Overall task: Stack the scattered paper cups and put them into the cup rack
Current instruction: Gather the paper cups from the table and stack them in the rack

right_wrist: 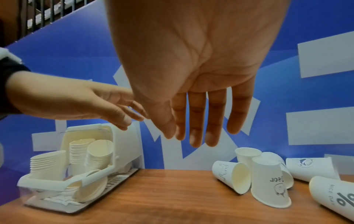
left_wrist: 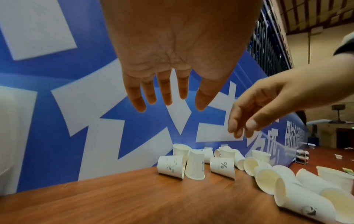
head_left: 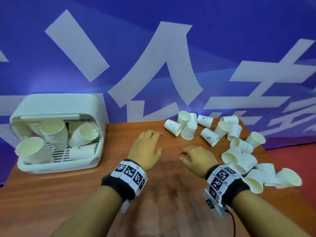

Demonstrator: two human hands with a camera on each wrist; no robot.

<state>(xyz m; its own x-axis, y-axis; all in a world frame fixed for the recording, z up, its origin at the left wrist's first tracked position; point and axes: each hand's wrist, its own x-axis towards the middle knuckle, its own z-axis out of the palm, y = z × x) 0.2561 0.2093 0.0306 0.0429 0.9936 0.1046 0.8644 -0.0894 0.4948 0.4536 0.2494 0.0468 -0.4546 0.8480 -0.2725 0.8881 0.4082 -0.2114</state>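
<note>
Several white paper cups (head_left: 212,132) lie scattered along the right side of the wooden table (head_left: 119,168), most on their sides, a few upside down (right_wrist: 268,180). The white cup rack (head_left: 56,132) stands at the back left and holds several stacks of cups (right_wrist: 99,154). My left hand (head_left: 147,146) hovers over the table's middle, fingers straight, holding nothing (left_wrist: 168,91). My right hand (head_left: 195,158) hovers just right of it, fingers relaxed and empty (right_wrist: 199,121), a short way left of the cups.
A blue banner wall with large white characters (head_left: 162,65) runs right behind the table. The table's right edge (head_left: 273,156) drops to a red floor. Both wrists wear black bands with marker tags (head_left: 130,175).
</note>
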